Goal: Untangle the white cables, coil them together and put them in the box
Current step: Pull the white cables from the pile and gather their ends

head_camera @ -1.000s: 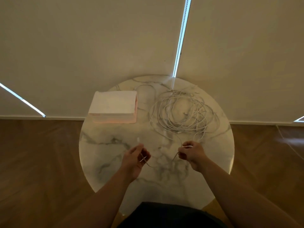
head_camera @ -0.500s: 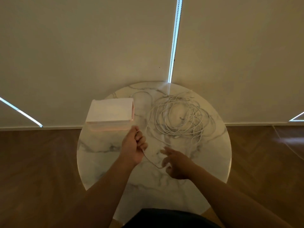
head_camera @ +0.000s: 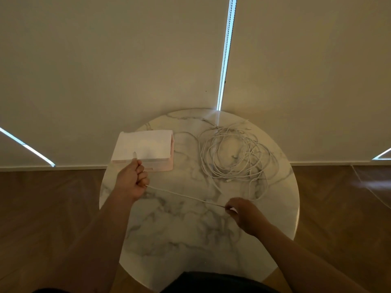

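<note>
Right now my left hand [head_camera: 132, 180] is fisted round one thin white cable [head_camera: 182, 194], its plug end poking out above my knuckles. My right hand [head_camera: 243, 212] pinches the same strand further along, so it runs taut over the round marble table [head_camera: 190, 240]. It seems to trail on into the loose tangle of white cables [head_camera: 234, 157], far right. Pulling harder could, I judge, tighten a snag or drag the heap. The pale pink-and-white box [head_camera: 143, 148] sits far left, just beyond my fist.
</note>
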A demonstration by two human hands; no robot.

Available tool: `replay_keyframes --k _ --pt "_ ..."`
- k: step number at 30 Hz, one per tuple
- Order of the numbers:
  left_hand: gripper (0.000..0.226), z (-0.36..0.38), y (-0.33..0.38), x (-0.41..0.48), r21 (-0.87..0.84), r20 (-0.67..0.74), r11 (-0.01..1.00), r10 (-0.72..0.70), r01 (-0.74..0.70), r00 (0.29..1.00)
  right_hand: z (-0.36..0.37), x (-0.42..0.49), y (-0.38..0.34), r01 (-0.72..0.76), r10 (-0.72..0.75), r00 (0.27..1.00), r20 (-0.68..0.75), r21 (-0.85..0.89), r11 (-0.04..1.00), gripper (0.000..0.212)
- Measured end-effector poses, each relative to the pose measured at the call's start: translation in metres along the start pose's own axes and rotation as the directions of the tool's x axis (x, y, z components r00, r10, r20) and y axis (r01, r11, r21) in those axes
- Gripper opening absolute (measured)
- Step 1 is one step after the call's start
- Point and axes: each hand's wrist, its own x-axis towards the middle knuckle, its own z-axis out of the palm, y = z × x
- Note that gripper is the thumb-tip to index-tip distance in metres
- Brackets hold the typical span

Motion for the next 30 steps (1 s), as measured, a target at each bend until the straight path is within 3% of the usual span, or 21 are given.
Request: replay_keyframes --k 6,8,11,14,16,19,21,23,26,28,30 --pt "0.033 -0.004 0.032 0.002 0.059 -0.094 0.993 0.104 -0.099 0.99 0.0 -0.006 0.01 -0.02 0.031 0.991 0.131 -0.086 0.996 0.024" --pt "0.029 0.004 0.031 -0.005 0.243 -0.051 0.964 0.128 -0.112 0.99 -0.001 -0.006 0.008 -0.034 0.04 0.992 0.117 -0.052 0.998 0.026" --pt "0.027 0.033 -0.005 -0.027 0.592 0.091 0.801 0.047 -0.092 0.995 -0.01 -0.001 -0.014 -0.019 0.019 1.0 0.007 0.14 0.99 0.02" --pt "0.031 0.057 -0.052 -0.047 0.711 0.204 0.696 -0.063 -0.104 0.977 -0.021 0.008 -0.043 0.083 -0.065 0.995 -0.077 0.275 0.958 0.014" --pt "0.032 0.061 -0.069 -0.051 0.673 0.269 0.73 -0.089 -0.121 0.959 -0.025 0.014 -0.053 0.175 -0.133 0.976 -0.172 0.259 0.95 0.011" --pt "0.032 0.054 -0.071 -0.052 0.464 0.284 0.886 -0.118 -0.028 0.952 -0.025 0.014 -0.051 0.168 -0.124 0.974 -0.188 0.24 0.956 0.014" --pt "0.031 0.048 -0.065 -0.048 0.453 0.226 0.89 -0.066 -0.045 0.972 -0.022 0.008 -0.039 0.103 -0.091 0.993 -0.07 0.189 0.977 0.017" --pt "0.032 0.043 -0.058 -0.044 0.452 0.192 0.888 -0.002 -0.087 0.981 -0.017 0.002 -0.021 0.061 -0.064 0.992 0.107 0.033 0.998 0.018" --pt "0.032 0.039 -0.052 -0.04 0.382 0.226 0.916 0.035 -0.122 0.974 -0.009 -0.007 -0.001 -0.061 0.111 0.931 0.348 -0.151 0.987 0.025" --pt "0.031 0.041 -0.051 -0.041 0.36 0.249 0.924 0.039 -0.129 0.968 -0.008 -0.007 0.003 -0.133 0.156 0.937 0.313 -0.092 0.987 0.047" --pt "0.031 0.046 -0.053 -0.043 0.372 0.253 0.92 0.026 -0.122 0.967 -0.015 -0.002 -0.006 -0.143 0.099 0.957 0.273 0.143 0.979 0.074"
